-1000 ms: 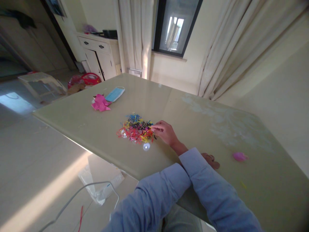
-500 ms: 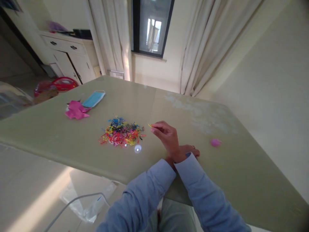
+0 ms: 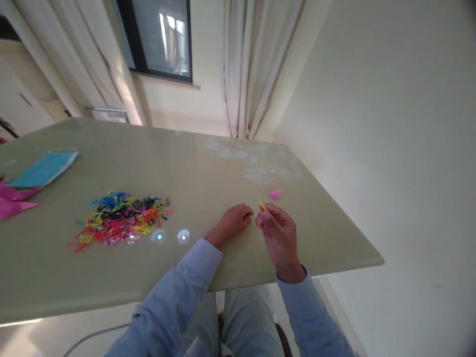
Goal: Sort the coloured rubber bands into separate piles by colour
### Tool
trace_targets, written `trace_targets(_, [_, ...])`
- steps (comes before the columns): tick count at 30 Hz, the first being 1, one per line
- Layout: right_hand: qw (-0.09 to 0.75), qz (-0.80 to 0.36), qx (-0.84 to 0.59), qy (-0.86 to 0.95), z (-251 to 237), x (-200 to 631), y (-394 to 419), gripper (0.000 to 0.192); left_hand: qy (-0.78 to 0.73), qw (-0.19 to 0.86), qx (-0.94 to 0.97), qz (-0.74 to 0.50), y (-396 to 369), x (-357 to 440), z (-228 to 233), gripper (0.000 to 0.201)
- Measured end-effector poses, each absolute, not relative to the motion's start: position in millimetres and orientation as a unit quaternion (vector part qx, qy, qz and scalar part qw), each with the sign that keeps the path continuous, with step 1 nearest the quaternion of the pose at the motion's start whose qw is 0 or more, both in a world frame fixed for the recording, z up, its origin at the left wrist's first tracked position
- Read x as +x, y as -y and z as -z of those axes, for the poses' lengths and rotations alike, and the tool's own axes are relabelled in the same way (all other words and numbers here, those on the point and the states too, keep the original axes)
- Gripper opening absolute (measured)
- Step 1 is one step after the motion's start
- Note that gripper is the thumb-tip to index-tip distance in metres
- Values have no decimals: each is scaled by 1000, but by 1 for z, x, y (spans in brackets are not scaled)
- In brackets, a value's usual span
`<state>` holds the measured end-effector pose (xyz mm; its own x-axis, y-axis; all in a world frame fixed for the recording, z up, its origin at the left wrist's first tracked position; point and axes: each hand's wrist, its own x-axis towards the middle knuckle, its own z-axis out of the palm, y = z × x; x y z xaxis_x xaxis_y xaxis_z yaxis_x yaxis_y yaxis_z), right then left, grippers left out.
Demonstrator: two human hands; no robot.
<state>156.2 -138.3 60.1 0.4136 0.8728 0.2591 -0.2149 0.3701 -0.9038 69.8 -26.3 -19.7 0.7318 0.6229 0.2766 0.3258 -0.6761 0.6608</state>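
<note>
Between the thumb and fingertips of my right hand (image 3: 280, 235) is a small yellow rubber band (image 3: 263, 205), held just above the table. My left hand (image 3: 231, 221) rests on the table close by on the left, its fingers curled together; whatever they may hold is hidden. A small pink object (image 3: 275, 194) lies just beyond my right hand, its kind too blurred to tell. Off to the left spreads a loose pile of rubber bands (image 3: 122, 215) in red, yellow, blue, black and pink.
A blue face mask (image 3: 46, 168) lies on the table (image 3: 156, 163) at the far left, with a bright pink piece of material (image 3: 15, 199) beside it. The wall (image 3: 390, 148) runs along the right side. Curtains (image 3: 249, 64) and a window (image 3: 159, 39) are behind the table.
My right hand has swung from beside the pile to the right with the yellow rubber band. My forearms, crossed before, are now apart. The view has turned right.
</note>
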Motion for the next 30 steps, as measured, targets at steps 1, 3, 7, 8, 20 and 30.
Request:
trace_targets(1, [733, -362, -426, 386, -61, 164, 145, 17, -273, 291, 883, -246, 25, 69, 19, 22])
trace_targets(3, [740, -341, -444, 373, -61, 180, 158, 18, -277, 281, 886, -243, 24, 68, 19, 22])
trace_targets(7, [746, -293, -485, 351, -55, 211, 177, 25, -283, 283, 880, -257, 20, 65, 24, 20])
trace_targets(8, [744, -282, -498, 346, -52, 218, 180, 27, -283, 285, 877, -263, 19, 65, 25, 20])
trace_targets(20, [564, -141, -695, 423, -3, 288, 178, 38, -296, 304, 859, -288, 17, 58, 25, 21])
trace_targets(30, [427, -75, -742, 511, 13, 299, 165, 30, -315, 312, 847, -292, 16, 57, 24, 20])
